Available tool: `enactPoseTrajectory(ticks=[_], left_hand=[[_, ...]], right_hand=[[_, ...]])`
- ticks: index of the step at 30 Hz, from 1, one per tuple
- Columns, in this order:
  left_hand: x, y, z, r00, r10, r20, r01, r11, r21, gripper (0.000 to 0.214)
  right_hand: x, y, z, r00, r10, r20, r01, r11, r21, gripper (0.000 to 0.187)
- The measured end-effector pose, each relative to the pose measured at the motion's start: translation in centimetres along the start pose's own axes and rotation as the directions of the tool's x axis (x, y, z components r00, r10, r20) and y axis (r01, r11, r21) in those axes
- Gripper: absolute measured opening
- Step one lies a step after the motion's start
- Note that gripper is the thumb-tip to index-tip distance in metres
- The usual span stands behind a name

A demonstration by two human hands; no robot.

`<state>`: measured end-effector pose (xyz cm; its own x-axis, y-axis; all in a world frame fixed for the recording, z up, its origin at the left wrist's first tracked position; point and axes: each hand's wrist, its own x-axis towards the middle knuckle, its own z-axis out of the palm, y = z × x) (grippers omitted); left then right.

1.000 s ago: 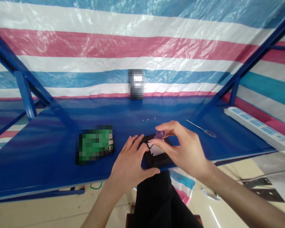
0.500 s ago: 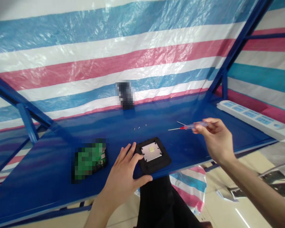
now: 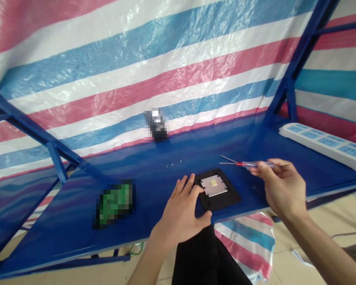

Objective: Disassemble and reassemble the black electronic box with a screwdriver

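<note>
My left hand [image 3: 182, 209] lies with fingers spread at the left edge of a flat black square case [image 3: 233, 196]. Set in the case is a silvery metal plate [image 3: 209, 189] with a small pale yellow square pad [image 3: 214, 183]; small dark clips or tabs sit around the plate. Over the blue table, to the right of the case, my right hand [image 3: 280, 184] grips a slim screwdriver [image 3: 247, 164] with a clear handle and red collar. Its shaft points left. A second thin line slants near its tip, possibly a reflection. Several tiny screw-like pieces [image 3: 172, 164] lie beyond the case.
A blurred green circuit board [image 3: 117, 204] rests at the left of the blue table [image 3: 154, 178]. At the back stands a pixelated dark object [image 3: 158, 128] against the striped sheet [image 3: 142, 91]. A white power strip [image 3: 323, 142] lies at the right, beside blue frame bars [image 3: 290, 99].
My left hand and the black case have slid to the right, away from the green board. My right hand with the screwdriver has also shifted a little right. The view has tilted slightly.
</note>
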<state>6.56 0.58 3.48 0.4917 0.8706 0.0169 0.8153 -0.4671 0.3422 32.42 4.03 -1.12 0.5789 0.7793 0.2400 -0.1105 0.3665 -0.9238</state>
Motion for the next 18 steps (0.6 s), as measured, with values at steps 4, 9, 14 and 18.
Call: enactPoseTrajectory(ticks=[4, 9, 14, 18], left_hand=[[0.8, 1.3, 0.5, 0.999, 0.045, 0.017, -0.045, 0.999, -0.018, 0.052], [-3.7, -2.6, -0.9, 0.992, -0.028, -0.121, 0.036, 0.997, 0.069, 0.064], [-11.3, -12.4, -5.0, 0.906, -0.256, -0.336, 0.337, 0.918, 0.209, 0.066], [-14.8, -18.7, -6.2, 0.904, -0.364, -0.226, 0.402, 0.902, 0.155, 0.086]], right_hand=[[-0.2, -0.5, 0.1, 0.999, 0.033, -0.018, -0.032, 0.999, 0.031, 0.025], [-0.2, -0.7, 0.5, 0.994, 0.079, -0.076, -0.074, 0.995, 0.06, 0.024], [-0.1, -0.5, 0.4, 0.991, 0.116, -0.071, -0.113, 0.993, 0.044, 0.021], [-0.3, -1.0, 0.7, 0.979, 0.175, -0.1, -0.178, 0.984, -0.022, 0.027]])
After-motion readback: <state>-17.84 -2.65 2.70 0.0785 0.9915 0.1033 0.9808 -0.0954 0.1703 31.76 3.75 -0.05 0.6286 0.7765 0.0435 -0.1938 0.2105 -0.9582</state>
